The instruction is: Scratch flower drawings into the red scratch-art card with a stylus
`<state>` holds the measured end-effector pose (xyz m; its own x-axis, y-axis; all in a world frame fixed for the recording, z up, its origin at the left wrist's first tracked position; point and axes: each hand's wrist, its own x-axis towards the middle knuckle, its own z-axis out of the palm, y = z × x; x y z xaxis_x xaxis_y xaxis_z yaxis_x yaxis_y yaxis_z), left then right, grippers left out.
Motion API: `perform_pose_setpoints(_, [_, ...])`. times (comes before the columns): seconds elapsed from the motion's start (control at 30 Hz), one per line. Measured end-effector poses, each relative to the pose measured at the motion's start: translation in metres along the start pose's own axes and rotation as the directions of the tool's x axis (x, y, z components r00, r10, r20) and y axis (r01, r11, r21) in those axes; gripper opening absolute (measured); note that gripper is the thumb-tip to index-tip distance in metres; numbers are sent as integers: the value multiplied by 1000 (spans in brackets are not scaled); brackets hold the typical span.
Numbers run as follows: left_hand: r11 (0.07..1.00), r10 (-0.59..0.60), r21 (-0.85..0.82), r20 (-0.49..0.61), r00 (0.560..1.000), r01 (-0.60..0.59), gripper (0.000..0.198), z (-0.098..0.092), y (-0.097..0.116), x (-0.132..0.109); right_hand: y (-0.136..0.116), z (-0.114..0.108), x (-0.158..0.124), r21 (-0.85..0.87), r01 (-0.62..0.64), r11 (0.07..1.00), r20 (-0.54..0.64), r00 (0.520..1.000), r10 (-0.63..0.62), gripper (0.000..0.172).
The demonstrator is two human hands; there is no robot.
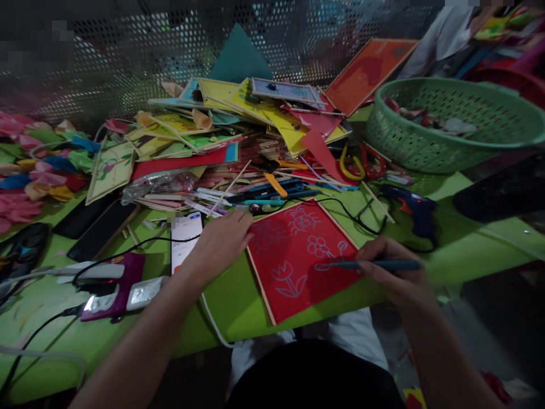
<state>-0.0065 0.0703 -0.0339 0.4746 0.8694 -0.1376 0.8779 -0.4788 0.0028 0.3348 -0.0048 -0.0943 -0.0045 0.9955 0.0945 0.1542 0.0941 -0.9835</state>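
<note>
Red card [300,260] lies by the bench's [247,307] front edge, seemingly part drawn: tulip [289,279] and flower [318,246] outlined, lower right bare. The right hand [394,264] clamps its fingers on a pen [347,264]; whether the left hand [225,241] grips, I can't tell.

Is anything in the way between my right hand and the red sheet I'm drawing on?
Nothing visible is. Your right hand holds a slim dark blue-grey pen, its tip at the flat, square red sheet. Your left hand is at the sheet's left corner, clear of the pen.
</note>
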Motion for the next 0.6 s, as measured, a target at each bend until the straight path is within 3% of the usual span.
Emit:
perform_pose_setpoints(0.13, [1000,8,-10,-15,1000,-8,10,1,0,0,-2,2,1,-122,13,992,57,998,-6,25])
perform_pose_setpoints(0.4, [1000,7,-7,-19,1000,-8,10,3,-1,-1,-10,5,3,-198,38,979,74,997,-24,23])
perform_pose_setpoints(0.5, [1000,17,-10,-23,1000,-17,11,4,-2,-1,-10,5,3,-198,32,980,86,996,-15,22])
perform_pose_setpoints(0.6, [1000,24,-16,-34,999,-25,11,5,-3,-2,-4,3,1,-110,3,994,6,1000,-2,21])
